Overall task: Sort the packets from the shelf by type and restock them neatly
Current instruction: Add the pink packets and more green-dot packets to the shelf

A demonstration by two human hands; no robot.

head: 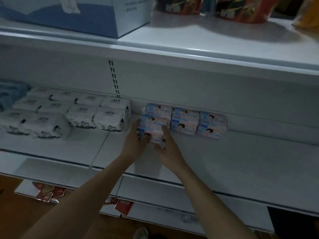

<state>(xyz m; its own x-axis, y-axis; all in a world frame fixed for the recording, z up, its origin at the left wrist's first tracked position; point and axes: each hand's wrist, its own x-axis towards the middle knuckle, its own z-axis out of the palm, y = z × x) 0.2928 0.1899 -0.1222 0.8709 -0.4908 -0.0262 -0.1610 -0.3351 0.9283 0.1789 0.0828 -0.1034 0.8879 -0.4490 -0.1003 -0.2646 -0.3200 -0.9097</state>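
Observation:
A pink-and-blue packet (152, 128) is held between both hands just above the white shelf (224, 156), in front of another like it at the back wall. My left hand (135, 142) grips its left side and my right hand (168, 146) grips its right side and underside. To the right, a row of matching pink-and-blue packets (198, 122) lies against the back wall. On the left of the shelf, several white packets (69, 112) lie in rows.
A blue cloth (10, 95) lies at the far left. The upper shelf carries a blue-and-white box (77, 14) and red snack bags (241, 9). Red packets (50, 192) sit on the lower shelf. Bare shelf stretches to the right of the pink packets.

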